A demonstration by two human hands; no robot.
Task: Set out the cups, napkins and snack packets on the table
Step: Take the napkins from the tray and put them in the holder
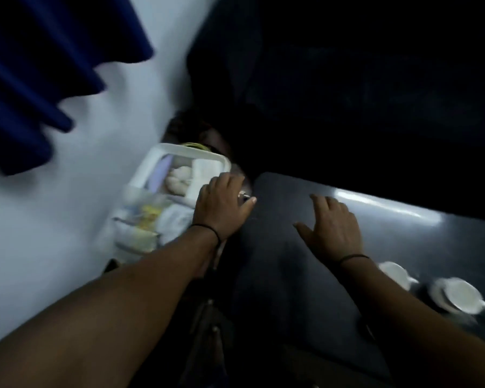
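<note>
Curled over the near rim of a white plastic bin (pixel 191 152), the left hand (pixel 221 204) gripped the bin's edge, fingers bent down on its far side and out of sight; a small metallic glint showed by the knuckles, too blurred to name. The right hand (pixel 332 224) hovered flat with its fingers spread, holding nothing, above the dark table (pixel 291 275). Each wrist wore a thin dark band.

Inside the bin lay pale bundled items and what looked like folded white napkins (pixel 200 170), with yellow-and-white packets (pixel 149 219) blurred along its near side; motion blur hid their details. The bin sat just off the table's left edge, beside it. Two white cups (pixel 457 294) stood on the table at the lower right, close together, the nearer arm passing just in front of one. Nothing lay between the right hand and the cups but bare tabletop.

That surface was smooth and dark grey, catching a streak of light along its far edge. A pale wall or floor filled the left, a deep blue curtain (pixel 39 65) hung at the upper left, and the upper right was too dark to read.
</note>
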